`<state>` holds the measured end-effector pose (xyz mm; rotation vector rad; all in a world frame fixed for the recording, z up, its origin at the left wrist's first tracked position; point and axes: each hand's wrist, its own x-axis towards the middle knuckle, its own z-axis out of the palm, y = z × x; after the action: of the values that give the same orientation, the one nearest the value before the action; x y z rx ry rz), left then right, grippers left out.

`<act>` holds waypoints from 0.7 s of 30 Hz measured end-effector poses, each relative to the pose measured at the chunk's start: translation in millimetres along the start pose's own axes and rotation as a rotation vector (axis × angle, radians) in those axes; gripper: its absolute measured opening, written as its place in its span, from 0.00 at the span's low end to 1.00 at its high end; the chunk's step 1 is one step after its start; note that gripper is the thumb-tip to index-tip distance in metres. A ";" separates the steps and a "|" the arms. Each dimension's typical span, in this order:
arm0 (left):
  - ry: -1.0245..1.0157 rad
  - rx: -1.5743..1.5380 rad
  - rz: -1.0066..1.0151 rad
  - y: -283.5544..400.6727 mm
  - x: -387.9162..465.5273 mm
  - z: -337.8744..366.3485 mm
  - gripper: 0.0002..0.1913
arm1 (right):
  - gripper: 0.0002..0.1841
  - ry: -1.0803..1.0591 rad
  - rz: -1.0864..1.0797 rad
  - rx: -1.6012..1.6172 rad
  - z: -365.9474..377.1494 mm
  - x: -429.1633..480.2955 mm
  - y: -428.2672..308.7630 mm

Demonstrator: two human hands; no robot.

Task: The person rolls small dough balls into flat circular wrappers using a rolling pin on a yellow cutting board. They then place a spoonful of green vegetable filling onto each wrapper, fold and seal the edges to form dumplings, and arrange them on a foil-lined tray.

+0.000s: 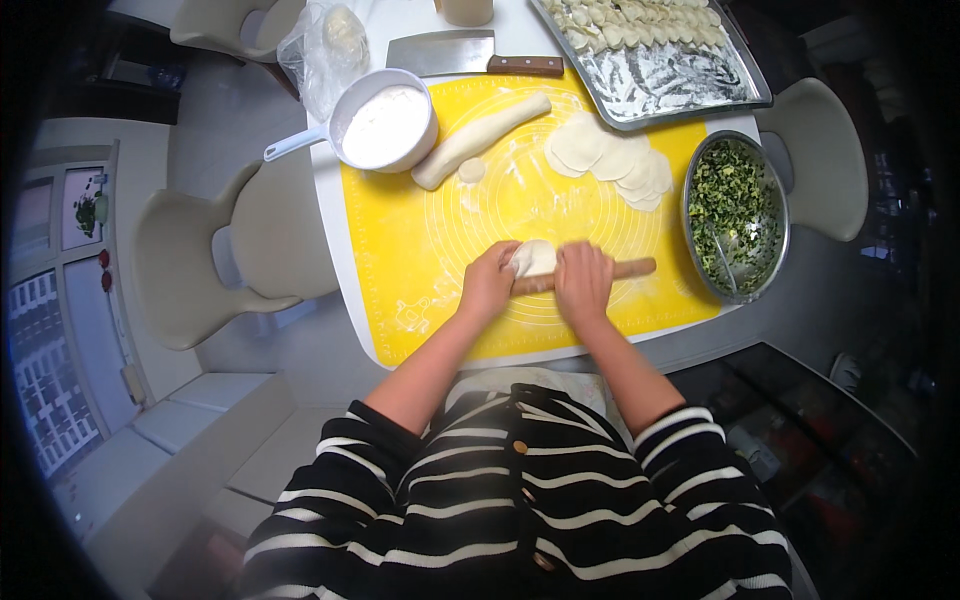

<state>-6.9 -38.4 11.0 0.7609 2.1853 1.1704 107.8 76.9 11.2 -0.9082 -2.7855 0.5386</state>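
My right hand grips a wooden rolling pin, which lies across the near edge of a small round dough wrapper. With its fingertips my left hand holds the wrapper's left edge. Both hands are low over a yellow silicone pastry mat printed with circles. Farther back on the mat lie a dough log and a small dough piece beside its near end. To the right, several rolled wrappers overlap in a floury pile.
A white handled bowl of flour stands at the mat's back left, before a plastic bag with dough. A cleaver lies behind the mat. At right are a metal tray with rows of dumplings and a metal bowl of chopped green filling.
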 end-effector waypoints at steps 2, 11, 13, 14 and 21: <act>-0.065 -0.031 0.061 8.5 11.0 -4.3 0.09 | 0.05 0.077 0.030 0.005 0.9 47.8 -5.9; 0.010 0.160 -0.027 -16.2 10.9 -1.1 0.09 | 0.05 0.039 -0.097 -0.070 2.7 -27.5 6.3; 0.000 0.097 -0.028 -15.5 2.0 1.1 0.10 | 0.05 0.033 -0.067 -0.064 3.9 -20.4 2.3; -0.014 0.063 -0.008 -14.3 3.6 1.3 0.10 | 0.05 0.018 -0.037 -0.082 7.2 -3.5 -1.0; -0.245 0.057 0.026 -10.1 44.2 -7.1 0.09 | 0.05 0.021 -0.009 -0.045 16.8 24.7 -0.8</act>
<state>-44.7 -16.4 -2.9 0.9088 2.0173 0.9749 83.1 86.2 -2.9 -0.9051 -2.7924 0.4636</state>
